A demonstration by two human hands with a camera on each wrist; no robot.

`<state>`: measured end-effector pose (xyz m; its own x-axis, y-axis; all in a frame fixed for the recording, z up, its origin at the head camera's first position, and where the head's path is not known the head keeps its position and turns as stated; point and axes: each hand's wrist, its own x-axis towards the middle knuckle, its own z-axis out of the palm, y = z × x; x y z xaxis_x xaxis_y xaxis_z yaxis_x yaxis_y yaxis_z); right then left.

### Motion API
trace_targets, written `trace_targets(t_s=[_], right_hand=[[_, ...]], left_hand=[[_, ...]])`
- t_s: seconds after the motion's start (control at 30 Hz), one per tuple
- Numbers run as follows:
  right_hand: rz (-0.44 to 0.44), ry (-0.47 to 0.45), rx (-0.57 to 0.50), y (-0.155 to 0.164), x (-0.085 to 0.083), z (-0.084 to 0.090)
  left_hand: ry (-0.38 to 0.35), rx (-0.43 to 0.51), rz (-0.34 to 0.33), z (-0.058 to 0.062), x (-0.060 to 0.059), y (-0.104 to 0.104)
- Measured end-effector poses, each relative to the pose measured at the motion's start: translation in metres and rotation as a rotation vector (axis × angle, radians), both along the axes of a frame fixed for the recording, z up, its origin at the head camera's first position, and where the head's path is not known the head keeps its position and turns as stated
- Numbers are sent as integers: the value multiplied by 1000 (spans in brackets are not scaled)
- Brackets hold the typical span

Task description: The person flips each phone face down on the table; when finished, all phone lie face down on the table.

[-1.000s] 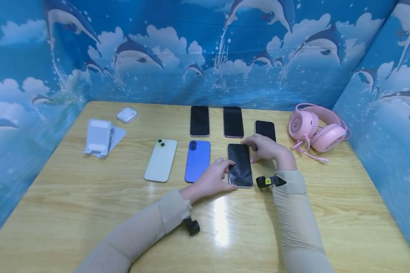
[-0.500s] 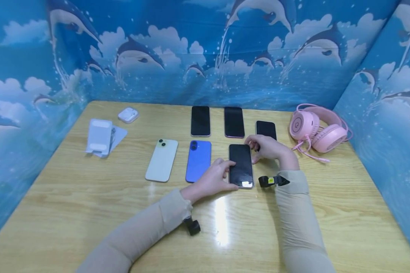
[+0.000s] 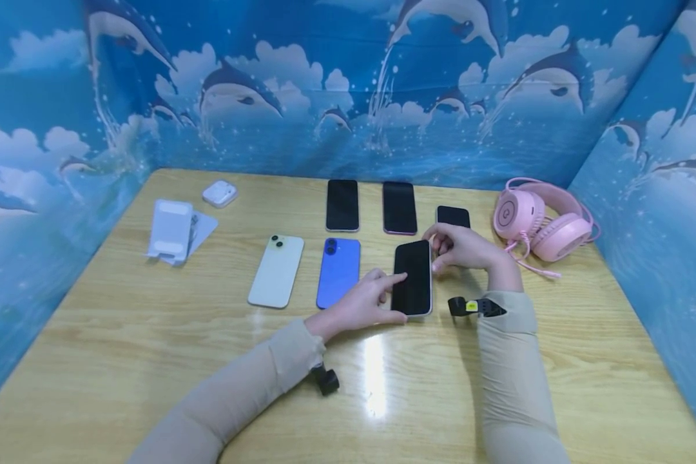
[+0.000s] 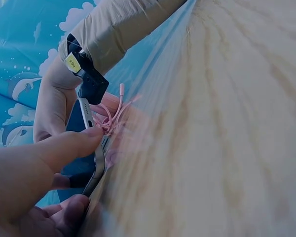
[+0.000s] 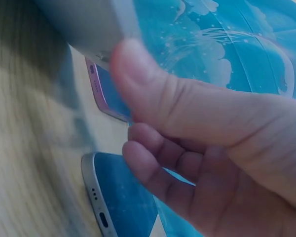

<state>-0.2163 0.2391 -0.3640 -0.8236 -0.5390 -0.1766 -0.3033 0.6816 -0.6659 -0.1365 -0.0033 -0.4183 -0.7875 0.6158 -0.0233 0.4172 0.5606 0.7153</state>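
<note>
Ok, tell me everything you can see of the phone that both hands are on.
The phone is a slim slab with a dark, unlit glossy screen facing up and a pale silvery frame. Its far end is tilted up off the wooden table. The left hand pinches its near left edge; the right hand grips its far right corner.

Both arms stretched forward in beige sleeves, left hand [image 3: 364, 301] curled with forefinger extended, right hand [image 3: 463, 248] curled, thumb pressed inward

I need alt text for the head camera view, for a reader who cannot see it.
Two hands, left hand and right hand, lift a black-screened phone off a wooden table. Five other phones, pink headphones and a white earbuds case lie around it.
</note>
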Motion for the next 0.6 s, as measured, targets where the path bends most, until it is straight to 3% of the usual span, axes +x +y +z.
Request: trace_targets(t_s=[0.37, 0.6], right_hand=[[14, 101, -115, -7, -4, -1], [-30, -5, -196, -18, -3, -1]], left_hand=[[-30, 40, -2, 0, -3, 0], [-10, 80, 23, -2, -3, 1]])
